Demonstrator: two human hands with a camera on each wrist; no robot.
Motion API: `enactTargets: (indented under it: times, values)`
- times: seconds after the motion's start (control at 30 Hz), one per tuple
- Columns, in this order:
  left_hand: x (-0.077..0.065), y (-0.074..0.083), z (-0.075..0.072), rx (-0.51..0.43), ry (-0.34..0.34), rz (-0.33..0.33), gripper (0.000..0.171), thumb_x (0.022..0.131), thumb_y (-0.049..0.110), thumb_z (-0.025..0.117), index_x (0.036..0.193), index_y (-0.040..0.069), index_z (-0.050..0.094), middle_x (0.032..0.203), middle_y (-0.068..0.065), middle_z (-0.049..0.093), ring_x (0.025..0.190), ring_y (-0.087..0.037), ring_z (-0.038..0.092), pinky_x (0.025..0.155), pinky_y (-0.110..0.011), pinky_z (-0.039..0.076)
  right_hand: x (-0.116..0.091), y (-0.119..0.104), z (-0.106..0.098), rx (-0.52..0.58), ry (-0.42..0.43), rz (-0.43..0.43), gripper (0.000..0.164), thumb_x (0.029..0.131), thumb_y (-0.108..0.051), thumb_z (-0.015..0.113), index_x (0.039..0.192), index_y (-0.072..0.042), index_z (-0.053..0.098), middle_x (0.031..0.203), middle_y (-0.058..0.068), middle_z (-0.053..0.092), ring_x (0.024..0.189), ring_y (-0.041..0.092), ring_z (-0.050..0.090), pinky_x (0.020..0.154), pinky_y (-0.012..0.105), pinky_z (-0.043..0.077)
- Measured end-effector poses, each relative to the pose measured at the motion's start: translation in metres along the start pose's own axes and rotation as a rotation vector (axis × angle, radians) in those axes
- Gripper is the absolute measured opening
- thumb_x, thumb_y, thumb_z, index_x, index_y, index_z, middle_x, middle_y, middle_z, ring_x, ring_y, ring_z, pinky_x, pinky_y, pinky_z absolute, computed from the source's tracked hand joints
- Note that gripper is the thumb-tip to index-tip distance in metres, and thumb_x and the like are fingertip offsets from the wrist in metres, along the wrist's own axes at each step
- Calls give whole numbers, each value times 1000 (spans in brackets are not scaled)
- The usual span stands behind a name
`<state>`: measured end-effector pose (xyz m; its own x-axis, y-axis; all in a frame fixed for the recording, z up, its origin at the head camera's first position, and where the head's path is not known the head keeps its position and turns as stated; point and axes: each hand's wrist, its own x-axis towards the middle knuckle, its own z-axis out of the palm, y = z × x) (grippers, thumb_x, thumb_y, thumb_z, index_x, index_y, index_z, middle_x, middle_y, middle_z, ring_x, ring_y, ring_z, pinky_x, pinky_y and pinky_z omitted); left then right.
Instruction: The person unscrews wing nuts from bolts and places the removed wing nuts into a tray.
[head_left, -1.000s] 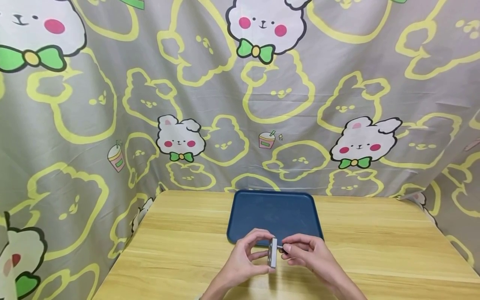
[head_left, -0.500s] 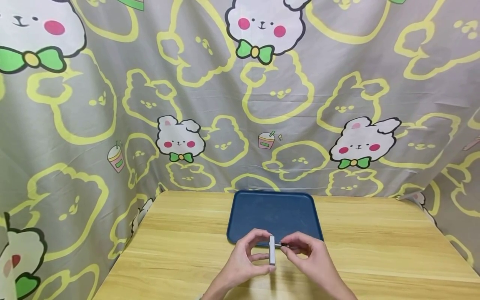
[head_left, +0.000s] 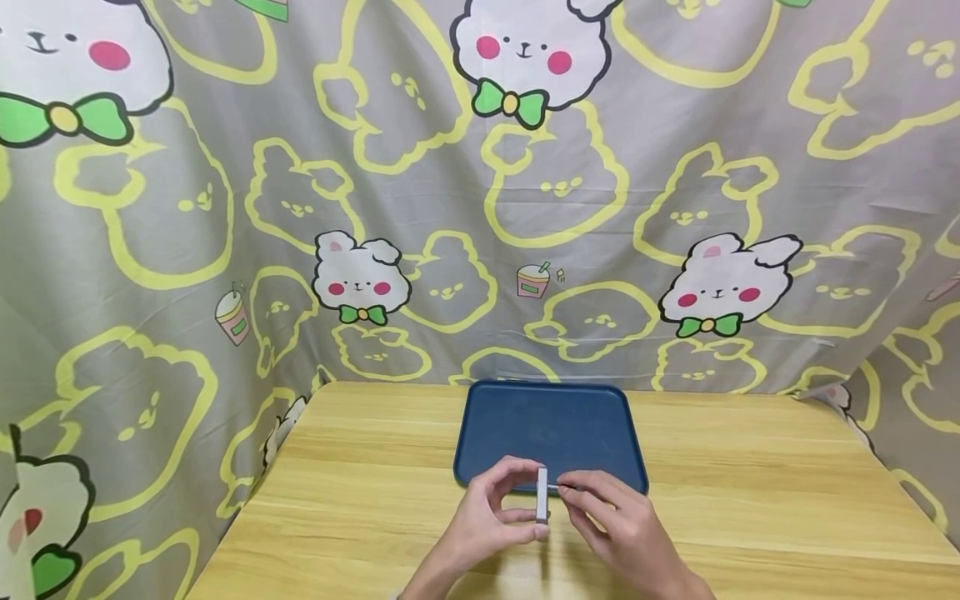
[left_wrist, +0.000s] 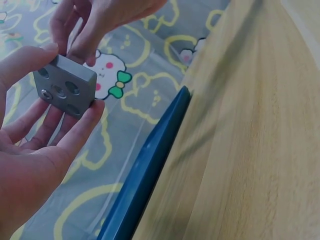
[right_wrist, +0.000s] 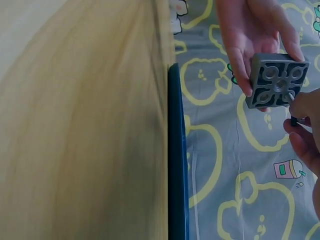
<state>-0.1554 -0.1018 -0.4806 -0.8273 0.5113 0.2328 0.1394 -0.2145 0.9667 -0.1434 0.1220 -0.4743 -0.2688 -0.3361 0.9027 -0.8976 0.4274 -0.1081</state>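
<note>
My left hand (head_left: 487, 517) grips a square grey metal plate (head_left: 542, 496) by its opposite edges, thumb against fingers, upright above the table. In the left wrist view, the plate (left_wrist: 65, 85) shows several round holes, one with a screw-like end (left_wrist: 46, 94) in it. The other face of the plate (right_wrist: 277, 80) has raised rings around its holes. From one corner a thin silver shank (right_wrist: 290, 97) sticks out toward my right hand (head_left: 618, 517). My right thumb and fingers pinch its outer end, where a small dark piece (right_wrist: 294, 121) shows; the fingers hide the rest.
A blue rectangular tray (head_left: 547, 425) lies on the wooden table (head_left: 360, 483) just beyond my hands, its near edge partly behind them. A grey curtain (head_left: 442, 208) with cartoon animals hangs around the back and sides of the table.
The plate has risen slightly and turned more edge-on in the head view. My right hand has rolled, its back now more toward the camera, while still pinching the dark-ended shank.
</note>
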Motion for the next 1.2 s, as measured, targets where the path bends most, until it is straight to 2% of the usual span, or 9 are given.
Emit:
enactTargets:
  times: [0.17,0.3,0.37,0.47,0.57,0.7,0.8,1.0,1.2]
  values:
    - [1,1,0,4,3,-6,60,81,-6,81,136,1,58,132,-14,51,130,-29,53,94,-45,61,0,0,0,-35,0,-16,27,107,-21,58,99,-4,77,102,9,72,84,21,70,82,20,60]
    - [1,1,0,11,1,-7,62,79,-7,82,135,-1,57,131,-13,52,130,-31,52,94,-45,61,-2,-1,-1,-48,-35,61,28,106,-29,58,102,-7,76,108,5,71,88,18,70,85,18,58]
    - [1,1,1,15,5,-7,62,78,-8,82,135,-2,57,131,-13,53,129,-32,53,94,-45,61,-3,-3,-2,-17,-55,131,20,103,-26,65,108,-10,75,112,4,70,92,18,70,86,17,58]
    - [1,1,1,20,13,-8,63,77,-9,82,134,-1,57,131,-13,54,129,-34,52,94,-44,61,-1,-8,-5,71,-65,301,22,95,-12,74,117,-14,72,116,2,69,97,18,70,84,17,58]
    - [2,0,1,13,11,-5,62,77,-10,82,133,1,58,132,-15,53,129,-36,52,95,-45,60,3,-11,-8,207,-60,575,28,91,-2,76,114,-18,72,110,-1,71,95,16,71,78,21,62]
    - [2,-1,2,11,-4,4,63,76,-13,82,132,1,57,132,-18,52,130,-35,52,98,-47,59,8,-10,-13,441,-89,997,11,99,-14,71,108,-9,74,101,5,74,85,17,74,71,31,65]
    - [1,-2,2,11,-14,9,63,76,-14,82,132,0,57,134,-19,50,132,-36,51,100,-47,57,9,-5,-16,637,-160,1200,27,101,-21,68,113,3,71,101,17,75,84,23,75,70,36,66]
    - [0,-2,3,9,-37,23,63,77,-13,82,133,-2,56,136,-20,47,131,-30,52,102,-46,56,4,4,-18,929,-265,1368,38,102,-25,67,121,8,66,108,22,74,93,25,75,78,35,66]
    - [0,-2,4,17,-63,29,61,78,-13,81,132,-2,56,136,-22,48,129,-27,53,103,-46,55,2,5,-19,1024,-286,1411,39,102,-22,67,123,10,65,106,16,75,92,22,75,79,34,65]
